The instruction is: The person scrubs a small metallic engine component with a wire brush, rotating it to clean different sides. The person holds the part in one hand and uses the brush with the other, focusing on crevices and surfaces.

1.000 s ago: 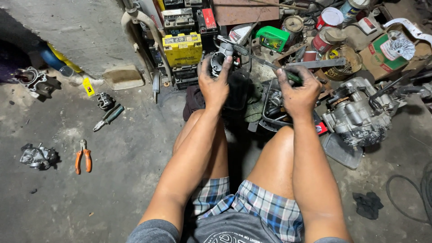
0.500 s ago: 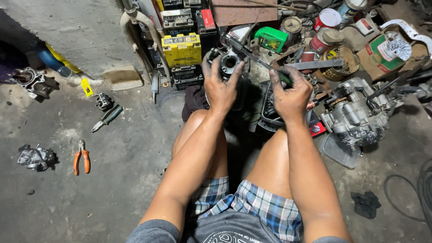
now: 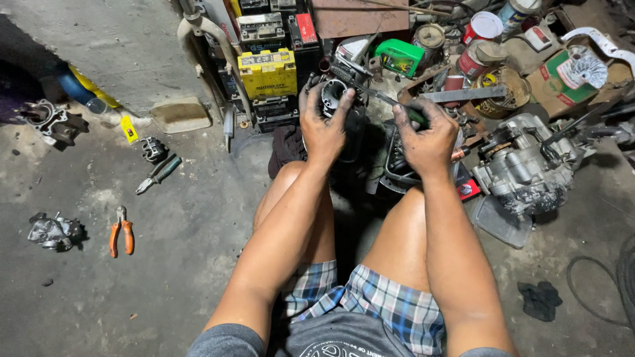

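Note:
I sit on a concrete floor with my knees up. My left hand (image 3: 324,125) grips a dark round engine cylinder part (image 3: 334,92), held up in front of my knees. My right hand (image 3: 426,135) is closed around the green handle of a screwdriver (image 3: 390,104); its metal shaft points left toward the cylinder part. Both hands are black with grease. Beneath them lies a dark engine cover (image 3: 397,165) between my legs.
A grey engine block (image 3: 522,165) sits to the right. Yellow and black batteries (image 3: 268,73), a green bottle (image 3: 397,56), cans and a cardboard box crowd the back. Orange pliers (image 3: 122,233), a small metal part (image 3: 54,231) and another pair of pliers (image 3: 157,173) lie on the floor at left.
Both hands have risen slightly with the cylinder part and screwdriver. The screwdriver tip has come closer to the part.

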